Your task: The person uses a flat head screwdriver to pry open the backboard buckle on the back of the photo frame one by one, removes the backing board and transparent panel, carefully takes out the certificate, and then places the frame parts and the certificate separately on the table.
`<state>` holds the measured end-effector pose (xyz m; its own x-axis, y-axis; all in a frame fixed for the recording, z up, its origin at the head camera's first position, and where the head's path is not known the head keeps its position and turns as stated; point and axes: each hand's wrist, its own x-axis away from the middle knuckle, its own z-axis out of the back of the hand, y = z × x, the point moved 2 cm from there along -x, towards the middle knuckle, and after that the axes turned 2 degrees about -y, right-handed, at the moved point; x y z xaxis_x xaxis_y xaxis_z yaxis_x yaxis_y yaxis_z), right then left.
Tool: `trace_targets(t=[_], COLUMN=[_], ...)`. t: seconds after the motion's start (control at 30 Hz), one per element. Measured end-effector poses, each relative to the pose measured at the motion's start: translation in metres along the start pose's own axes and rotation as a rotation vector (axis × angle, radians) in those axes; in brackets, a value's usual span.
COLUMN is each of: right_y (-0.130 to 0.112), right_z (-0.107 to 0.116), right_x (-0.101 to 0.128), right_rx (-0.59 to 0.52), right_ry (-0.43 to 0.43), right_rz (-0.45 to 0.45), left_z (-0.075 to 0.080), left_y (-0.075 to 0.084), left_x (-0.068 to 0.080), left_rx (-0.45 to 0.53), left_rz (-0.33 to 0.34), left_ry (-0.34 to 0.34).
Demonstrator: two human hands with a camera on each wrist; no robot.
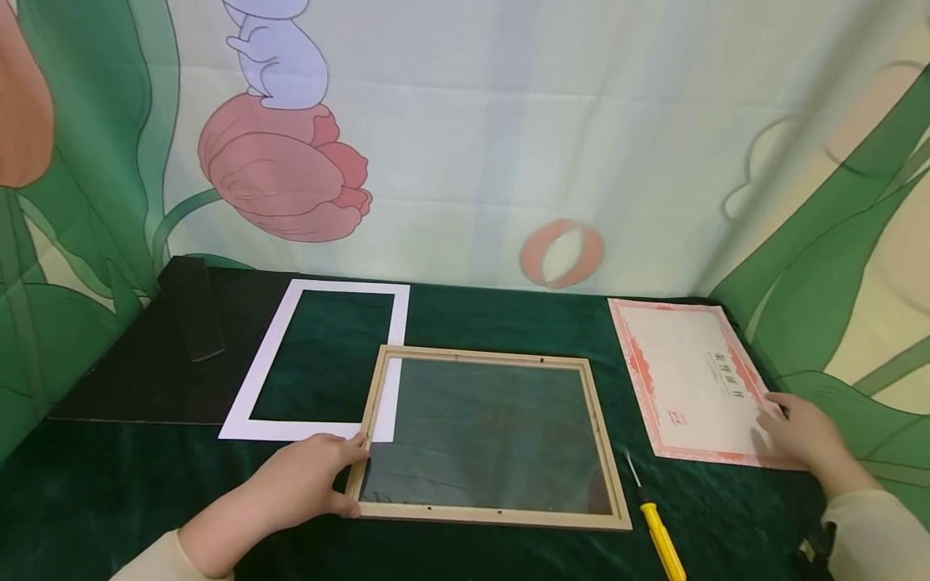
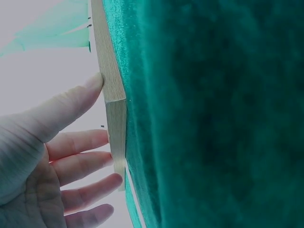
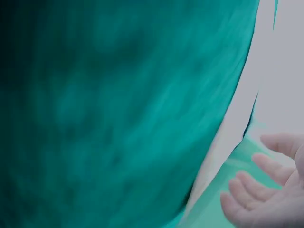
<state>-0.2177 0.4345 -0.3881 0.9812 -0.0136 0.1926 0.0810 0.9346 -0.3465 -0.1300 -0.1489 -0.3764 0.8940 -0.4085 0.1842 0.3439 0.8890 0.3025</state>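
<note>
- While my left hand (image 1: pixel 305 480) rests at the near left corner of the wooden frame (image 1: pixel 494 361), its thumb lies on the left rail and the fingers touch the front rail; the left wrist view shows those fingers (image 2: pixel 88 164) nearly straight against the wood, loosely spread, not wrapped round it.
- My right hand (image 1: pixel 806 436) lies with relaxed, gently bent fingers on the near right corner of the certificate (image 1: pixel 690 379), pressing on the paper rather than pinching it; the right wrist view is too blurred to add more.
- Inside the frame sits a glass pane (image 1: pixel 487 436), with the green cloth showing through; I see nothing else in it.
- That frame lies flat in the middle of the green tablecloth (image 1: pixel 109 500), its far left corner overlapping the white mat board (image 1: pixel 272 351).
- Just right of the frame lies a yellow-handled screwdriver (image 1: pixel 657 524), between frame and certificate.
- Further left, a black backing board (image 1: pixel 145 371) lies flat with a black strip (image 1: pixel 192 311) on it.
</note>
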Motion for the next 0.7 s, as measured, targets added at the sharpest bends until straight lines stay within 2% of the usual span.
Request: trace_targets(t=[0.07,0.2,0.33,0.4,0.53,0.6,0.7], right_y=[-0.020,-0.071,-0.118,-0.136,-0.160,-0.167,-0.172], right_z=[-0.005,-0.020,-0.041,-0.049,-0.063,-0.067,-0.072], right_x=[0.005,0.022,0.046,0.057,0.072,0.076,0.081], right_rx=[-0.030,-0.092,-0.166,-0.158,-0.045,0.026,0.113], right_ry=[0.012,0.001,-0.097,-0.150,-0.263,-0.301,-0.330], right_rz=[0.075,0.255,0.391,0.450,0.503,0.510,0.522], left_z=[0.000,-0.001,0.000,0.000,-0.002,-0.005,-0.010], left_y=[-0.003,-0.013,-0.020,-0.022,-0.024,-0.025,-0.025], left_x=[0.002,0.007,0.009,0.008,0.002,0.001,-0.002], left_rx=[0.023,0.158,0.298,0.360,0.425,0.420,0.421], left_rz=[-0.006,-0.049,-0.085,-0.050,0.088,0.139,0.172], left_ry=[-0.017,-0.061,-0.049,-0.026,0.016,0.005,-0.026])
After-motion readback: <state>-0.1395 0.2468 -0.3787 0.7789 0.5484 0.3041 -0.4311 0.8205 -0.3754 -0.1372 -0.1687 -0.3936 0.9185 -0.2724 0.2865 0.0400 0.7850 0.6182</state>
